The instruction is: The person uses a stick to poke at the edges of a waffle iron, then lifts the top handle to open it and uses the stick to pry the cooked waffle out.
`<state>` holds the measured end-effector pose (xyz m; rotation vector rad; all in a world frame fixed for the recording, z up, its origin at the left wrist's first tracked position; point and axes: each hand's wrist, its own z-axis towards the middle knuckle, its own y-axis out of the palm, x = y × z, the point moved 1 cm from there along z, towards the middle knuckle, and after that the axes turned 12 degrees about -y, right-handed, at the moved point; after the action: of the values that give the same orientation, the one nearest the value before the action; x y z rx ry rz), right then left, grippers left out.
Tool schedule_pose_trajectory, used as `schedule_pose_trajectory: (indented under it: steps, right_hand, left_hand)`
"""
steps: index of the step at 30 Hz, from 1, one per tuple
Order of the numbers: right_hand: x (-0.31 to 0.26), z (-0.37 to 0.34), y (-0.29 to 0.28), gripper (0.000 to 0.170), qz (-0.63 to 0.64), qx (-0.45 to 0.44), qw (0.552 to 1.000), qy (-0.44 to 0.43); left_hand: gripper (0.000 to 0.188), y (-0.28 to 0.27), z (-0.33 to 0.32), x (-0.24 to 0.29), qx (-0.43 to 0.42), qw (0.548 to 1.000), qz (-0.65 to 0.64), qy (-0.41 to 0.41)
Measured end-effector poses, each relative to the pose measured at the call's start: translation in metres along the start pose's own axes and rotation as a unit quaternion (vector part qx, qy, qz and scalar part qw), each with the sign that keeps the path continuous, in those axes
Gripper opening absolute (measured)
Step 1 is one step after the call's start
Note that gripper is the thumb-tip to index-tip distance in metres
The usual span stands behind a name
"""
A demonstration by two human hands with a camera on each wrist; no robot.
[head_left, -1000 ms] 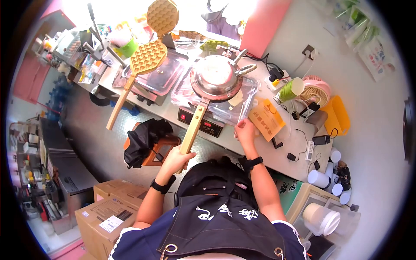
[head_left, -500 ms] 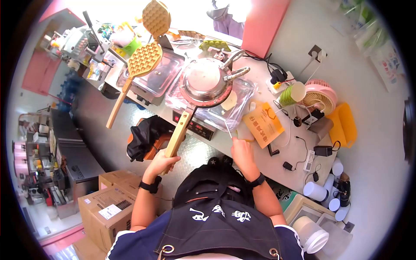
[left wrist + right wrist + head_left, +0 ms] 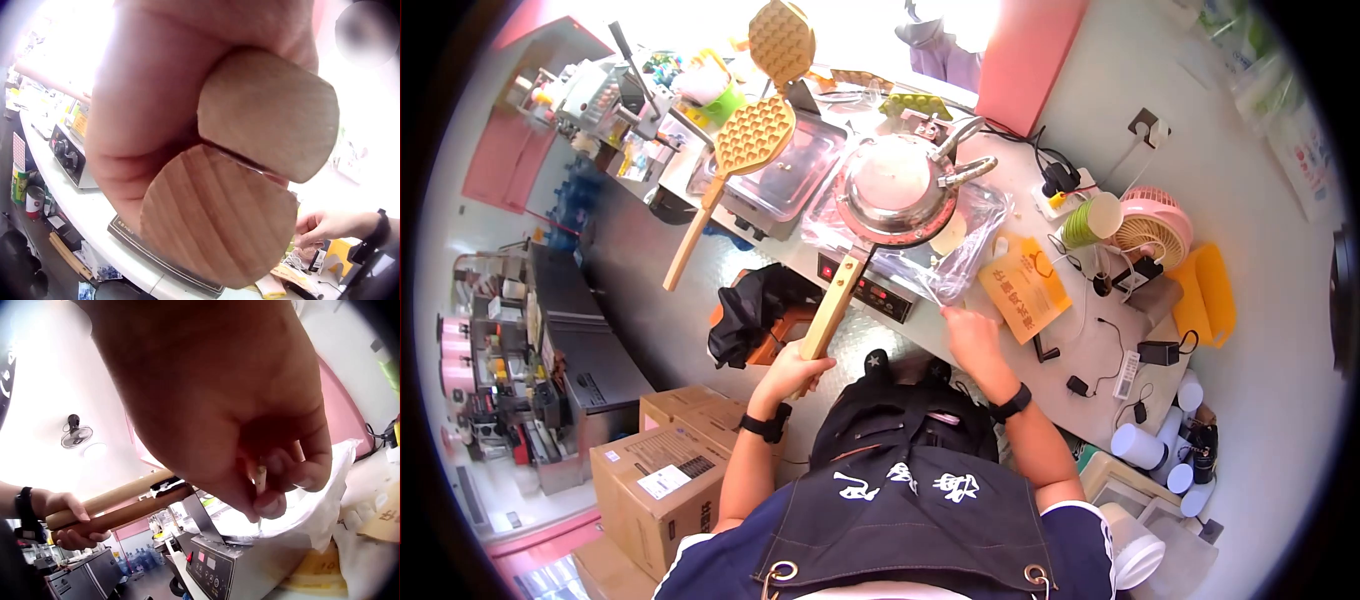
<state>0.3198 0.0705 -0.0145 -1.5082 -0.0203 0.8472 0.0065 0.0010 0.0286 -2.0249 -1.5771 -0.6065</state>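
By the surface's near edge I'd move gently: left fingers wrapping the handles, right fingers pinching a stick.

On the tabletop, one waffle iron is placed around the middle, and its handle goes out beyond the front edge. To its left is another waffle iron. To its right lies the paper bag. Behind the bag are the cups, just beside the fan. The adapter lies near the right edge.
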Motion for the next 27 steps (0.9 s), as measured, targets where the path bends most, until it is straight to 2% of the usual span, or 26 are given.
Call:
schedule_pose_trajectory:
  steps: [2, 4, 6, 7, 9, 13, 15, 16, 17, 18, 19, 20, 22, 23, 24, 26, 27]
  right_hand:
    - [-0.006, -0.007, -0.021, 0.024, -0.071, -0.069, 0.995, 0.003]
    - [-0.006, -0.014, -0.031, 0.023, -0.057, -0.050, 0.997, 0.004]
    - [-0.005, -0.015, -0.039, 0.021, -0.011, 0.027, 0.999, 0.030]
    - [-0.002, -0.016, -0.035, 0.021, -0.015, 0.026, 0.999, 0.028]
    - [0.007, -0.019, -0.024, 0.031, -0.017, -0.043, 0.996, 0.074]
    - [0.005, -0.030, -0.038, 0.031, -0.022, -0.093, 0.992, 0.083]
    - [-0.001, -0.030, -0.063, 0.017, 0.175, -0.049, 0.971, 0.155]
    - [-0.003, -0.029, -0.069, 0.017, 0.177, -0.049, 0.971, 0.155]
    - [-0.005, -0.028, -0.073, 0.012, 0.296, -0.004, 0.933, 0.205]
    - [-0.004, -0.028, -0.074, 0.009, 0.409, 0.041, 0.876, 0.252]
    - [-0.001, -0.028, -0.069, 0.007, 0.488, 0.086, 0.840, 0.222]
    - [-0.001, -0.024, -0.065, 0.007, 0.488, 0.086, 0.839, 0.224]
    - [-0.007, -0.007, -0.063, 0.008, 0.514, 0.180, 0.829, 0.128]
    - [-0.001, 0.000, -0.058, 0.009, 0.465, 0.204, 0.858, 0.084]
    - [-0.001, 0.009, -0.057, 0.009, 0.465, 0.203, 0.858, 0.084]
    - [-0.006, 0.029, -0.052, 0.008, 0.539, 0.234, 0.804, 0.093]
    - [-0.011, 0.038, -0.049, 0.008, 0.553, 0.246, 0.791, 0.091]
  left_hand:
    - [0.020, -0.001, 0.000, 0.000, -0.013, 1.000, -0.005, 0.007]
    - [0.021, -0.001, 0.001, 0.001, -0.009, 1.000, -0.007, 0.006]
    - [0.021, -0.002, 0.003, 0.001, -0.016, 1.000, -0.005, 0.005]
    - [0.021, -0.002, 0.004, -0.001, -0.017, 1.000, -0.006, 0.005]
    - [0.021, -0.001, 0.005, -0.004, -0.018, 1.000, -0.012, 0.006]
    - [0.020, -0.003, 0.011, -0.007, -0.014, 1.000, 0.005, 0.015]
    - [0.019, -0.005, 0.010, -0.009, -0.022, 1.000, 0.003, 0.018]
    - [0.017, -0.006, 0.010, -0.007, -0.035, 0.999, 0.003, 0.018]
    - [0.015, -0.007, 0.010, -0.006, -0.049, 0.999, 0.004, 0.018]
    - [0.015, -0.008, 0.010, -0.006, -0.049, 0.999, 0.005, 0.016]
    - [0.014, -0.010, 0.010, -0.007, -0.068, 0.998, -0.017, 0.005]
    - [0.012, -0.011, 0.010, -0.008, -0.088, 0.995, -0.040, -0.005]
    - [0.012, -0.015, 0.005, 0.000, -0.129, 0.990, -0.062, -0.018]
    - [0.013, -0.017, 0.006, 0.001, -0.146, 0.986, -0.074, -0.017]
    - [0.014, -0.019, 0.007, 0.002, -0.162, 0.983, -0.086, -0.016]
    - [0.015, -0.021, 0.003, 0.006, -0.172, 0.979, -0.105, -0.024]
    - [0.016, -0.021, 0.001, 0.007, -0.183, 0.975, -0.122, -0.033]
